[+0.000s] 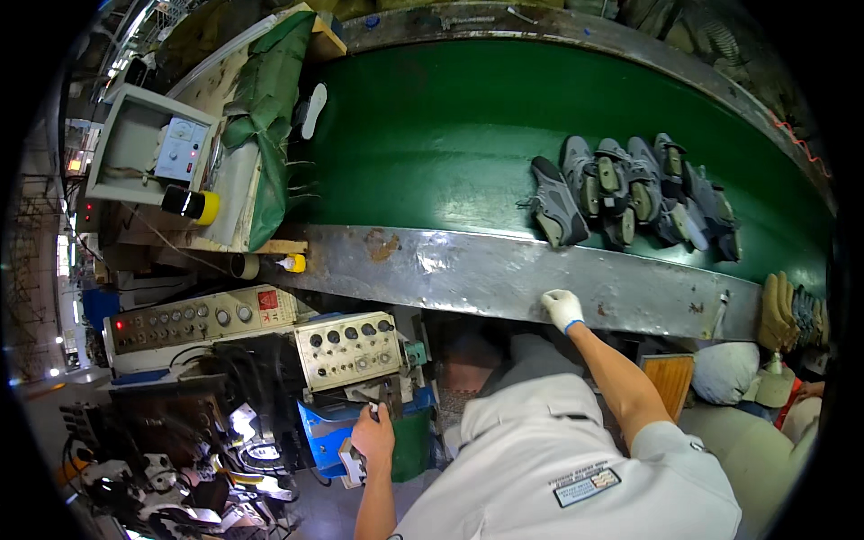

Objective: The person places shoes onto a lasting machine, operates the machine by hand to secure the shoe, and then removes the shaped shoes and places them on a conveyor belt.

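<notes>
My bare left hand (373,438) is closed beside the blue machine housing (322,434). A small dark piece shows at its fingertips, too small to name. Around my right hand (562,309) is a white glove with a blue cuff; its fingers are curled shut against the metal rail (450,272), and nothing shows in them. Beyond the rail, a single grey shoe (556,205) lies on the green conveyor belt (414,153). To its right, several grey shoes (641,184) are bunched together, some with olive blocks on them.
Two control panels (349,346) with knobs stand left of my body, above a machine with metal clamps (180,486). A meter box (180,148) sits on the left bench. A pale sole (314,111) lies at the belt's left end. Brown uppers (774,310) and another person (803,409) are at right.
</notes>
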Demonstrator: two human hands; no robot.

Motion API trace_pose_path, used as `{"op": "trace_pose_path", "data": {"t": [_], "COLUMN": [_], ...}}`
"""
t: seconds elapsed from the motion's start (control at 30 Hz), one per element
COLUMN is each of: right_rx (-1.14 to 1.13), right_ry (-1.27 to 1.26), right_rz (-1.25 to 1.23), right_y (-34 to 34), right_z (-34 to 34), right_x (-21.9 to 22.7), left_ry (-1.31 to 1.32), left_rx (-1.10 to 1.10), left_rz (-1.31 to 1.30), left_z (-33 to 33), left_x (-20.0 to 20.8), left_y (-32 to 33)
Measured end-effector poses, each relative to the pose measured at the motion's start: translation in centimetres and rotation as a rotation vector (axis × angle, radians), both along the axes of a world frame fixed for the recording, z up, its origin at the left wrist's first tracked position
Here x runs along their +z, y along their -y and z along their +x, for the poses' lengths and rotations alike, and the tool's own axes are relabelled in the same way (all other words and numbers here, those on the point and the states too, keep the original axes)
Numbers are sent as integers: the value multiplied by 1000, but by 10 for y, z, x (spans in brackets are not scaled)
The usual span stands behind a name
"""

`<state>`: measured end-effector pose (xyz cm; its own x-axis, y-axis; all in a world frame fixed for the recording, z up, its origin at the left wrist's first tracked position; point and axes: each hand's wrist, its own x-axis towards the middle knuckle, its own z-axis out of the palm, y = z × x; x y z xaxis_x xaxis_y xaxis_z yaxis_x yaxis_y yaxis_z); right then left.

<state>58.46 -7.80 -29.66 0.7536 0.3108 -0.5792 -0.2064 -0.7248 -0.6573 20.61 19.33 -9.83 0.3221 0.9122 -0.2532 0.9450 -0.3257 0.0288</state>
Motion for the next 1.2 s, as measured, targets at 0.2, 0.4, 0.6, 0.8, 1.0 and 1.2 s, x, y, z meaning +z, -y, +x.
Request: {"op": "trace_pose_path", "data": {"t": [0.2, 0.4, 0.6, 0.8, 1.0, 1.2], "right_rx": [-625, -563, -576, -509, -546, -567], "right_ry": [-397, -257, -150, -161, -199, -228], "right_rz": [274, 125, 46, -78, -140, -127], "right_y": [-7, -27, -41, -41, -29, -28], "right_z": [36, 58, 63, 56, 46, 50], "right_x": [-65, -49, -62, -80, -81, -77], "left_ry": [-175, -194, -329, -474, -444, -415], "left_rx": [-38, -76, -249, 7, 36, 34], "left_rz": [-118, -99, -81, -254, -286, -314], "left_z": [22, 38, 44, 33, 53, 52], "left_x": [14, -2, -1, 9, 4, 2], "left_y": [-2, -3, -8, -11, -9, -15]}}
